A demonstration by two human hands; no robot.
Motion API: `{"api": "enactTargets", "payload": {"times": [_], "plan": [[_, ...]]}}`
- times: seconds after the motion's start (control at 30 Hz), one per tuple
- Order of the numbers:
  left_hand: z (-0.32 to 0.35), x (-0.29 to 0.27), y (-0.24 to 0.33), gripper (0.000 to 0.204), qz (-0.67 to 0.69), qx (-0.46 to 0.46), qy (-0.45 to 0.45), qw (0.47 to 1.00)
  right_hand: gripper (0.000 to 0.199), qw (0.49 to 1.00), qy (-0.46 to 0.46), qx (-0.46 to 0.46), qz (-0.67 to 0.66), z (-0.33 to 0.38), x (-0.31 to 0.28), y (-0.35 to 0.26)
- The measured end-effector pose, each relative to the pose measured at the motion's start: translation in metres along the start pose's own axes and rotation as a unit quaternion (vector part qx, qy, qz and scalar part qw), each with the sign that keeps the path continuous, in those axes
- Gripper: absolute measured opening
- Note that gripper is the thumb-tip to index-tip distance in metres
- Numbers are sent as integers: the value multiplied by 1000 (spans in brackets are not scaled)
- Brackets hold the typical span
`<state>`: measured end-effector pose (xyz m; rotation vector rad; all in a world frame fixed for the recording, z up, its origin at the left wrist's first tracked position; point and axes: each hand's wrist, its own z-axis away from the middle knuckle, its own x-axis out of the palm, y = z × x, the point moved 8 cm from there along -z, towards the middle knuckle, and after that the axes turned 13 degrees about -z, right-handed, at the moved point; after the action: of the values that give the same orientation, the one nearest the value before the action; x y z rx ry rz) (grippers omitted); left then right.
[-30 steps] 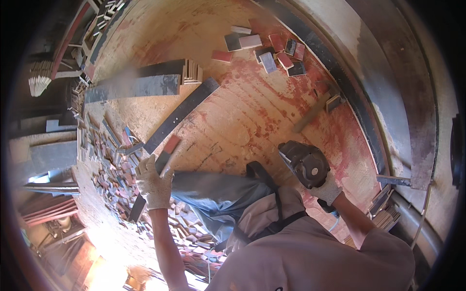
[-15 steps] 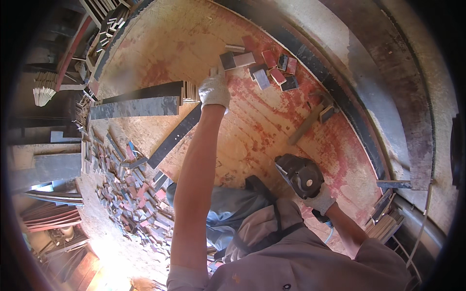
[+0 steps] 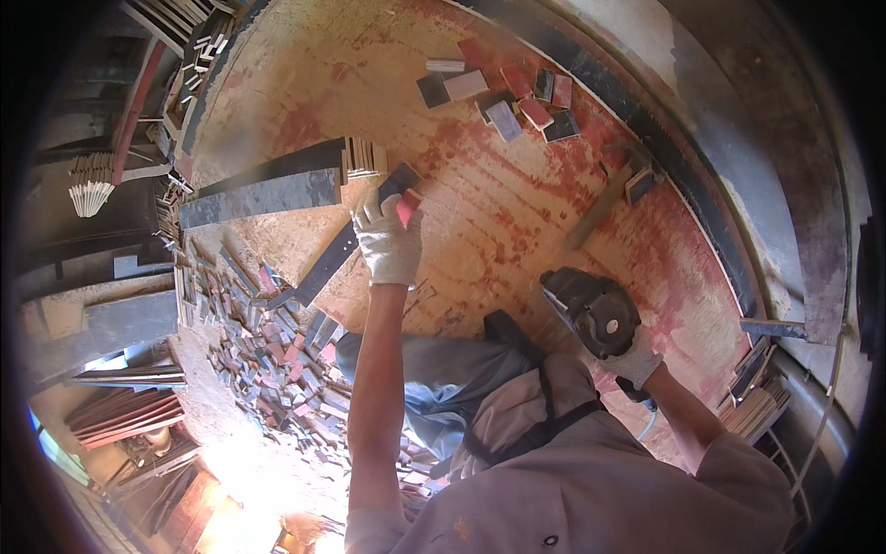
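Observation:
My left hand (image 3: 389,242), in a pale work glove, is closed on a small red-faced wood block (image 3: 406,209). A dark block (image 3: 399,182) shows just beyond its fingertips; whether the fingers hold that one too is hard to tell. Next to the hand is the end of a stack of long dark-faced plywood strips (image 3: 263,197), with their pale layered edges showing. My right hand (image 3: 635,360), also gloved, grips a black nail gun (image 3: 593,312) with a round drum, held over the stained board to the right. Its handle is mostly hidden by the hand.
Several small red and dark blocks (image 3: 506,120) lie on the far part of the red-stained board (image 3: 498,240). A wooden-handled hammer (image 3: 598,217) rests to the right. Many loose offcuts (image 3: 286,360) cover the floor at left. A raised dark edge (image 3: 637,120) bounds the board.
My left hand has drawn back toward me from near the far blocks, and now shows the red block in its fingers. The right hand with the nail gun has hardly moved.

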<state>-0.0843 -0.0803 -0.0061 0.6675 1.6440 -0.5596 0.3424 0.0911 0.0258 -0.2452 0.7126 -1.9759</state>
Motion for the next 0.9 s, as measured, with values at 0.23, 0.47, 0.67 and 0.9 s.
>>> {"api": "enactTargets", "payload": {"times": [0.23,0.47,0.67,0.9], "plan": [[62,-25,99,51,63,143,-48,987,95,995,-33,-34,-84,3,7,5],[58,-37,115,48,181,109,25,977,101,999,-40,1,-29,8,9,-2],[49,-26,122,63,162,69,-2,984,104,999,-39,-31,-10,7,6,4],[56,-17,110,50,180,57,-27,982,104,998,-38,40,18,16,10,-17]]}}
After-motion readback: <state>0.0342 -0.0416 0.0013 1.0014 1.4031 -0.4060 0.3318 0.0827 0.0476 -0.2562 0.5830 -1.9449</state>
